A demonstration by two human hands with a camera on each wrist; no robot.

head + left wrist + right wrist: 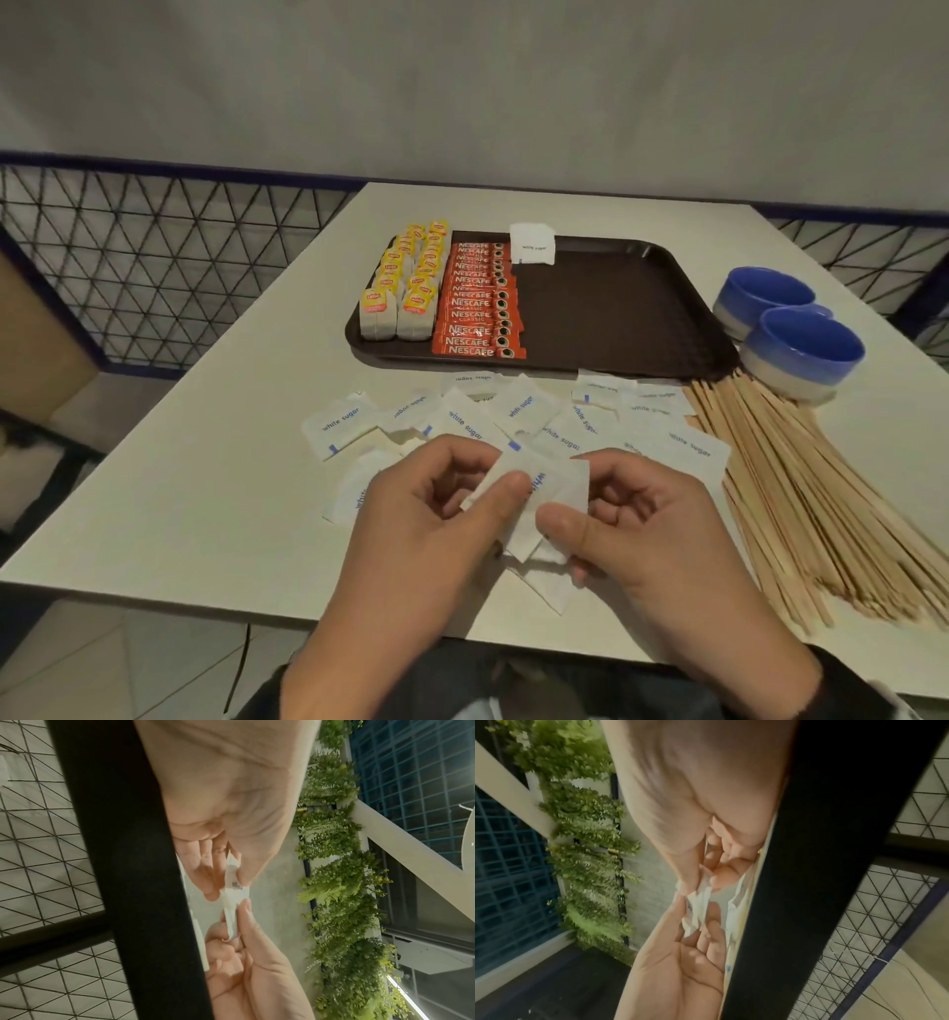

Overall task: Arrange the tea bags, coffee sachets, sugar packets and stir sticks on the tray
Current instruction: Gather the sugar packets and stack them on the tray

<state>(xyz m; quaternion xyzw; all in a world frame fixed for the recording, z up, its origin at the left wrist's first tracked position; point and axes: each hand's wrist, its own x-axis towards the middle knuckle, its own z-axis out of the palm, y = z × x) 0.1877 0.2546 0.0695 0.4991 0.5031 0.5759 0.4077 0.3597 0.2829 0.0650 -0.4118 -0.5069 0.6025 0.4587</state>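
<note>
Both hands are just above the table's near edge, pinching a small stack of white sugar packets [552, 480] between them. My left hand [477, 493] holds the stack's left side, my right hand [580, 519] its right side. The left wrist view shows the stack [232, 898] edge-on between thumb and fingers, and so does the right wrist view [698, 906]. On the brown tray [606, 308], tea bags [405, 288] fill the left in two rows and red coffee sachets [477, 303] lie beside them. One sugar packet [532, 244] stands at the tray's back. Loose sugar packets [524, 406] lie scattered before the tray. Wooden stir sticks [801, 488] fan out to the right.
Two blue bowls [801, 349] stand right of the tray, beyond the stir sticks. The tray's right half is bare. A wire mesh fence [154, 257] runs behind the table's left side. The table's near edge lies just under my wrists.
</note>
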